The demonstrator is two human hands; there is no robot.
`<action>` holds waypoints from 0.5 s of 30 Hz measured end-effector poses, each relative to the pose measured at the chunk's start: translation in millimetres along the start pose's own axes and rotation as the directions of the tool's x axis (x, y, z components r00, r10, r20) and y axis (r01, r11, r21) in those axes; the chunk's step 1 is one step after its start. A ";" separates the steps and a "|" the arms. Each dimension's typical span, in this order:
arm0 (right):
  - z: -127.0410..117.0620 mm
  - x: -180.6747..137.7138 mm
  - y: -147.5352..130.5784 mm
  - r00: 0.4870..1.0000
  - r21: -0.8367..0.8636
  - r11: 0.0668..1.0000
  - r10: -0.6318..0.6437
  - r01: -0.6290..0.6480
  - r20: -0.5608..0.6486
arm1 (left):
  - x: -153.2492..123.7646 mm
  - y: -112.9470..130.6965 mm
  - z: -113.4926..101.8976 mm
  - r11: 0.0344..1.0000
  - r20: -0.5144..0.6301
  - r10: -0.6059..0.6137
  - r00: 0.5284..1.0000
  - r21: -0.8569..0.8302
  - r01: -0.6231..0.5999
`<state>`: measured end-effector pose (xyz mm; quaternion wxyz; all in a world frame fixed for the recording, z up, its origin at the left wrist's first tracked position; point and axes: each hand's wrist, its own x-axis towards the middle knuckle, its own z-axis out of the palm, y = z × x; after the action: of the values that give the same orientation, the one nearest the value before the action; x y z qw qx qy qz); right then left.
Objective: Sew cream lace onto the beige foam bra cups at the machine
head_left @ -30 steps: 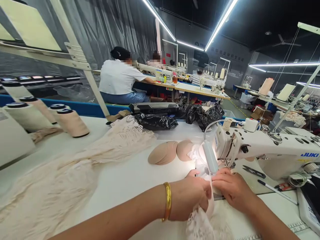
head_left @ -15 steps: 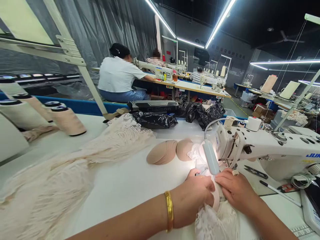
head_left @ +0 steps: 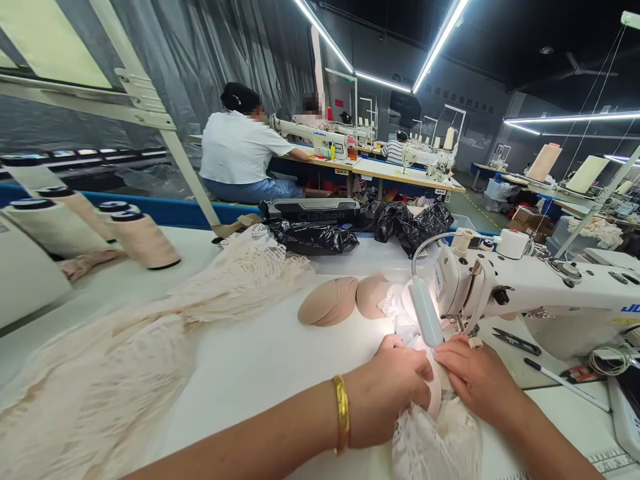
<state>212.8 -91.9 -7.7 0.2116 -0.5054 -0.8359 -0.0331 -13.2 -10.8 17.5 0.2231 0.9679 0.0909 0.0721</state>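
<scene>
The work looked partway along: the pale lace fabric [head_left: 435, 443] lay between the hands, just in front of the sewing machine [head_left: 555, 287], with its loose end bunched on the table [head_left: 250, 383] and seemingly left to do. The left hand's [head_left: 387, 393] grip was closed on this fabric; the right hand's [head_left: 483, 373] fingertips rested at its edge near the lamp [head_left: 426, 313], though whether they pinched it I could not tell. Two beige cups [head_left: 325, 303] lay beyond the left hand, and cream lace [head_left: 120, 380] spread across the table's left side, neither in hand. As for containers, black plastic bags [head_left: 320, 239] sat beyond the work, their contents hidden; a clear bin [head_left: 464, 224] beside them was too covered to read.
</scene>
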 end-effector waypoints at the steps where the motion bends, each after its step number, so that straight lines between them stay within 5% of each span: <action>1: 0.1 0.0 0.0 1.000 -0.004 1.000 0.001 -0.001 -0.001 | 0.1 0.3 -2.1 1.000 0.009 -0.002 1.000 0.014 0.002; 8: 5.1 -1.2 4.8 1.000 -0.016 1.000 0.008 -0.008 -0.003 | 6.2 -12.1 -14.2 0.999 0.130 -0.022 0.991 0.051 0.015; 15: 6.0 -1.4 5.0 0.999 -0.009 1.000 -0.016 0.016 -0.031 | 8.1 -20.9 -26.0 0.996 0.069 0.028 0.997 0.086 -0.034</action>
<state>215.7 -89.1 -14.5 0.2220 -0.4992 -0.8363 -0.0463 -13.0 20.3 32.1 0.1827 0.9798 0.0711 0.0386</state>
